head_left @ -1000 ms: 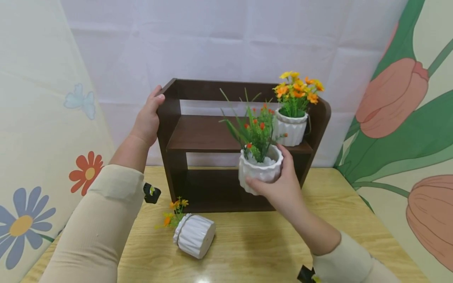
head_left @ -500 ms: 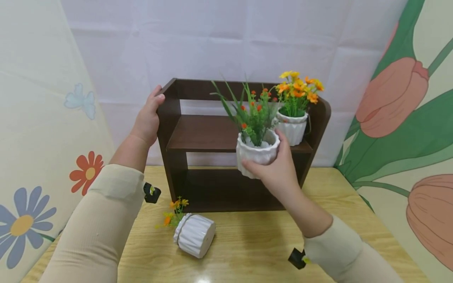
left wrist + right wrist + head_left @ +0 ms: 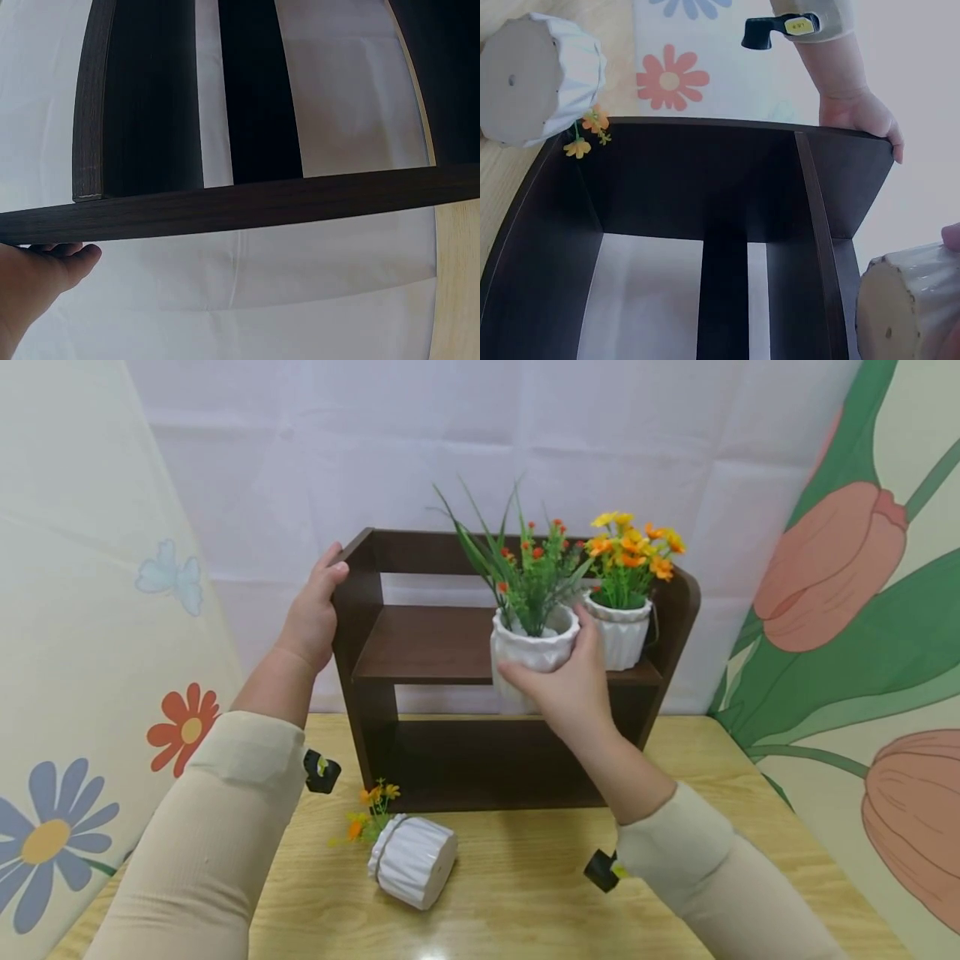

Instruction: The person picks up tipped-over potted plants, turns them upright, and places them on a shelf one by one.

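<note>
My right hand point(image 3: 564, 681) grips a white ribbed pot with green grass and small red flowers point(image 3: 531, 647), held at the front edge of the middle shelf of a dark brown wooden shelf unit point(image 3: 420, 647). The pot's base shows in the right wrist view point(image 3: 907, 307). My left hand point(image 3: 313, 610) holds the unit's upper left side panel; its fingers curl round the top corner point(image 3: 859, 116). A second white pot with orange and yellow flowers point(image 3: 621, 622) stands on the shelf at the right, just beside the held pot.
A third white pot point(image 3: 412, 858) lies on its side on the wooden table point(image 3: 540, 877) in front of the unit, its orange flowers pointing left. Flower-printed panels stand on both sides, and a white sheet hangs behind.
My right hand has lifted the red-flowered pot from in front of the lower compartment up to middle shelf level and slightly left. The left hand has stayed on the side panel.
</note>
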Tool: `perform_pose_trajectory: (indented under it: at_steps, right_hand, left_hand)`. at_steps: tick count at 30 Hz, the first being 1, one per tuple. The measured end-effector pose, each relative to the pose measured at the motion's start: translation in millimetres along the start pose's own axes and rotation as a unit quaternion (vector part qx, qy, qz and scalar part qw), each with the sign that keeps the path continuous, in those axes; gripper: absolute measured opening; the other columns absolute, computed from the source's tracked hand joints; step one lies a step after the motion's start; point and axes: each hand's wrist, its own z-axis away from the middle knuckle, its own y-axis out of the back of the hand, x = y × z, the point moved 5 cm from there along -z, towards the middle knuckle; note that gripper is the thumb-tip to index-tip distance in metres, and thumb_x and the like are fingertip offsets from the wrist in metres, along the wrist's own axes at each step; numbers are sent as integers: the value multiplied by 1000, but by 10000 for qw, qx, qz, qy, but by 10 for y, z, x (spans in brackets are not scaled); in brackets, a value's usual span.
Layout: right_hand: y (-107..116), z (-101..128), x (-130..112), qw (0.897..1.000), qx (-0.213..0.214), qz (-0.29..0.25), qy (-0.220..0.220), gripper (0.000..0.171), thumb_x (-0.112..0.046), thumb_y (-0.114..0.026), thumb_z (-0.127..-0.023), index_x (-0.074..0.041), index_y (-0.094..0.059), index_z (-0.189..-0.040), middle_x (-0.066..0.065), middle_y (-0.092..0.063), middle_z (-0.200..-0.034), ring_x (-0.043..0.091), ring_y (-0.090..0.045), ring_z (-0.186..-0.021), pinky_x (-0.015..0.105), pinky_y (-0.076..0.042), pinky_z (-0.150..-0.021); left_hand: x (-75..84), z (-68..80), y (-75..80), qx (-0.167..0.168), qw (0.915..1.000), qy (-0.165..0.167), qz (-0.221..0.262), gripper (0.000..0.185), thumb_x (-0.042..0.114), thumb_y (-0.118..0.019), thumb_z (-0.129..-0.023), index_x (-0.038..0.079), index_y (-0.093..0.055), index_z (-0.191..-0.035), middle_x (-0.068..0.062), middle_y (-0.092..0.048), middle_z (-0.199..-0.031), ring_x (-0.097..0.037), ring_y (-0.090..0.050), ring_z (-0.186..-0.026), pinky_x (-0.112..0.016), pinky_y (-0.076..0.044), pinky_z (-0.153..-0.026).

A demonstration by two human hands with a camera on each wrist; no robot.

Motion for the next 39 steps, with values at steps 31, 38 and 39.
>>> perform_pose_trajectory:
  at_steps: [31,38,39]
  right_hand:
    - [-216,-449,77,9917,967,840,-134,109,-39,-88,-64,-10,-29,-151,13,-44,-148,28,-42,-135,41,-34,-113]
    - [-261,-497,113,9884,1105,1013,-247,108,-42,-88,-64,-14,-29,-150,15,-42,-147,29,-40,-135,41,-33,-113]
    - [-266,-504,119,9880,1117,1035,-270,108,-43,-88,-64,-14,-28,-150,15,-42,-148,29,-40,-136,41,-33,-113]
  left_hand:
    - [16,13,7,-70,9999,13,-131,58,45,-24,-102,40,-8,-157,-8,-18,-162,-10,-43,-112,-32,-32,-100]
    - [7,3,8,-63,9998,10,-171,57,46,-23,-102,41,-8,-157,-6,-17,-163,-15,-40,-120,-39,-29,-108]
    - [7,3,8,-65,9998,3,-175,57,46,-23,-102,41,-7,-157,-6,-17,-163,-15,-39,-121,-39,-29,-108]
